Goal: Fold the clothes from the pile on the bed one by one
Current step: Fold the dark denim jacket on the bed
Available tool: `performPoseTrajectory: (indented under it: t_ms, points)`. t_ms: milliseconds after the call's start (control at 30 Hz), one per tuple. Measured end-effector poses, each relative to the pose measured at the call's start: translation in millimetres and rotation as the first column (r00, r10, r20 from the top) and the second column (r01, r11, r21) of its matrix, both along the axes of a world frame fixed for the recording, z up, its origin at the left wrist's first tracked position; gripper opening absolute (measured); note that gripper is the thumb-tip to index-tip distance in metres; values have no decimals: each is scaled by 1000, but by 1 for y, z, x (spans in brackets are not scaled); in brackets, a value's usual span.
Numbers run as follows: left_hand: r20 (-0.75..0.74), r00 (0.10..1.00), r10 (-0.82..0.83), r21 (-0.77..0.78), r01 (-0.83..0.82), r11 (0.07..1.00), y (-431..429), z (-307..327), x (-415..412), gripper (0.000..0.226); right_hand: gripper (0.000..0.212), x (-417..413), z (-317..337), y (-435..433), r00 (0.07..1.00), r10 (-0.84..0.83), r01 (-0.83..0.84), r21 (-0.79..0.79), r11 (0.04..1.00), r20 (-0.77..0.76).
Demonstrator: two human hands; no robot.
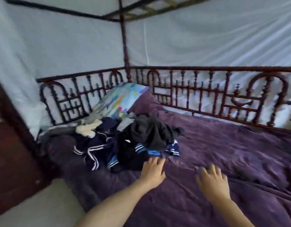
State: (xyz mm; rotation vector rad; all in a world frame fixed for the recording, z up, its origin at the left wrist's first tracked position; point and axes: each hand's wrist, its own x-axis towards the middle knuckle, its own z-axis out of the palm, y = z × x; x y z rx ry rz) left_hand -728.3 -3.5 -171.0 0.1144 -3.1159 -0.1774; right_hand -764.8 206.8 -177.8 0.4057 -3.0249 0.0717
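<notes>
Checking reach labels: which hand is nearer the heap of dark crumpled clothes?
Left. The left hand sits at the near edge of the heap of dark crumpled clothes; the right hand is apart over the purple bedspread, rightward.

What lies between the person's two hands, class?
Only bare purple bedspread lies between the left hand and the right hand, with no clothing in that stretch. The head view shows this.
</notes>
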Motion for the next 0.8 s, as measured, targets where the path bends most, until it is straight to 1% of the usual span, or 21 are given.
performPoseTrajectory:
  t_ms: [67,133,267,400,533,633,800]
  points:
    - [-28,992,124,3,-124,992,-43,3,13,55,45,-5,12,-50,991,134,-134,-20,991,4]
    - [-52,977,206,7,-206,979,-74,3,22,55,47,-5,22,-91,976,218,-217,-24,976,20]
    - [-94,960,262,38,-260,965,-108,2,28,53,44,-1,23,-131,948,317,-316,-31,948,20]
    - [-109,959,263,58,-258,964,-137,-6,29,51,47,5,18,-150,940,338,-339,2,941,46]
    - [-128,968,217,93,-206,974,-169,-8,28,51,46,5,20,-172,957,289,-290,24,957,21]
    - [-152,970,188,111,-172,979,-203,-6,33,51,46,10,21,-206,964,265,-265,25,964,28]
    - [-170,969,178,116,-160,980,-265,-7,43,51,47,21,17,-269,961,275,-275,23,961,1]
